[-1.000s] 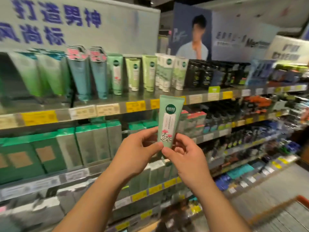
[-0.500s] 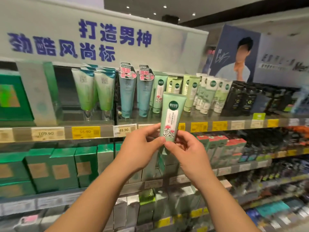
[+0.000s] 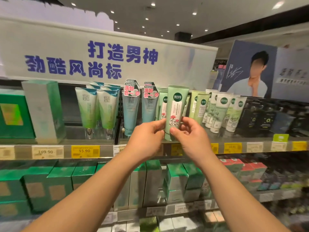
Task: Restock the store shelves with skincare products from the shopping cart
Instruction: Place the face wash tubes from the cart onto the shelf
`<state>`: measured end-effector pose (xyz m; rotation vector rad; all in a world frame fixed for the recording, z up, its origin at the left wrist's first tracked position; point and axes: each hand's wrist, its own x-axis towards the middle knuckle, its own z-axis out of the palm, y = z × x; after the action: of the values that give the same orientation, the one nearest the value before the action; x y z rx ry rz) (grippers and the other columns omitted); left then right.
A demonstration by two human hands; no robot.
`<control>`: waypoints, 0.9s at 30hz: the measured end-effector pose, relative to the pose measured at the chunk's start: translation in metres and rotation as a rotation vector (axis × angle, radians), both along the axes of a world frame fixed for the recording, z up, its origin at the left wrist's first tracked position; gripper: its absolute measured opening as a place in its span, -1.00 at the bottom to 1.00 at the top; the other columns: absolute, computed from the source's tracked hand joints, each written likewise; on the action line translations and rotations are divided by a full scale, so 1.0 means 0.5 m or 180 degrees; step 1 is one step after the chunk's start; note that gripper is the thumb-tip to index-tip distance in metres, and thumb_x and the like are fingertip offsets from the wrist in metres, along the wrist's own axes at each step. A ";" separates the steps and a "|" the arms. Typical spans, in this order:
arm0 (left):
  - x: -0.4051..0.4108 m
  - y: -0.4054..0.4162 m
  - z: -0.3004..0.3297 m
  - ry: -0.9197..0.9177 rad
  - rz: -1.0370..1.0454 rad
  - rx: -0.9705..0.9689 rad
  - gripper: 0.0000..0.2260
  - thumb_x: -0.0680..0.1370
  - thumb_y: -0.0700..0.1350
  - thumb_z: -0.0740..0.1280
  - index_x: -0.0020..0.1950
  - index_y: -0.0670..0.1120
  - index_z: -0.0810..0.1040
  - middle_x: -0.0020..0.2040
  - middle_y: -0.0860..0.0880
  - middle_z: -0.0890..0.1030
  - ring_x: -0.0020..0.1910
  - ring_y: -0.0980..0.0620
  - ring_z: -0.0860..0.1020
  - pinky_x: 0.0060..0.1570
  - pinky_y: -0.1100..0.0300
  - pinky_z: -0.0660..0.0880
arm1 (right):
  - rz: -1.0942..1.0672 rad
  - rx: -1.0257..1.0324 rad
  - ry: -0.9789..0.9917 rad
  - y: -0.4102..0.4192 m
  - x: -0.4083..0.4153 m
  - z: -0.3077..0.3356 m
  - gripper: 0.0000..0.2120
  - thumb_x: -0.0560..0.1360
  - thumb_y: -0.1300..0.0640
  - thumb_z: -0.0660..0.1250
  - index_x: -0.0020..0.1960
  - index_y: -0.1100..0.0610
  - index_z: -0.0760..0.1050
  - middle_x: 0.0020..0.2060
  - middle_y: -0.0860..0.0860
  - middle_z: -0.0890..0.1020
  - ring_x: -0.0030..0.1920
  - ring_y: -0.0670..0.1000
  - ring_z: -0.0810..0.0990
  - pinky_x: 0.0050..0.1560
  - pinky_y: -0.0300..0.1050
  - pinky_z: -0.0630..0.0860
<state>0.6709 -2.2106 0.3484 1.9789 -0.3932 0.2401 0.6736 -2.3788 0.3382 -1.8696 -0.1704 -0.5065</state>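
Lifted higher than half a second ago, the pale green plastic tube with a dark round logo and red flower label is now standing upright at the front edge of the top metal shelf, just in front of matching tubes. Its cap end is sitting hidden behind the fingers, and the lower shelves are showing only blurred green boxes. Both grips are pinching it low down, left hand on one side, right hand on the other.
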 end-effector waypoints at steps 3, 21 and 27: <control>0.021 -0.008 0.010 0.0025 0.0063 0.0164 -0.52 0.64 -0.24 0.30 0.51 0.14 0.47 0.38 0.17 0.57 0.34 0.22 0.53 0.44 0.18 0.42 | -0.0061 -0.0205 0.0004 -0.007 0.037 0.011 -0.58 0.53 0.11 0.51 0.33 -0.02 0.47 -0.05 -0.15 0.64 -0.08 -0.21 0.64 0.00 -0.26 0.60; 0.071 -0.037 -0.014 0.0179 0.0363 0.1585 -0.50 0.68 -0.04 0.18 0.64 0.01 0.28 0.41 -0.12 0.57 0.32 -0.12 0.55 0.25 0.09 0.48 | -0.0286 -0.1148 0.0638 -0.007 0.138 -0.004 -0.58 0.49 0.07 0.56 0.29 0.07 0.52 0.00 -0.08 0.72 -0.14 -0.23 0.62 -0.29 -0.34 0.41; 0.073 -0.037 -0.007 0.0213 0.0340 0.1690 -0.55 0.67 -0.05 0.19 0.59 0.03 0.36 0.33 -0.12 0.61 0.22 -0.11 0.57 0.07 0.13 0.47 | -0.0376 -0.1191 0.0671 0.003 0.140 0.001 -0.58 0.50 0.08 0.54 0.31 0.09 0.52 -0.02 -0.06 0.72 -0.10 -0.09 0.66 -0.17 -0.23 0.50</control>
<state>0.7075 -2.2293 0.3451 2.5267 -0.3297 0.1442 0.7435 -2.3772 0.3387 -2.2951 -0.0129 -0.3710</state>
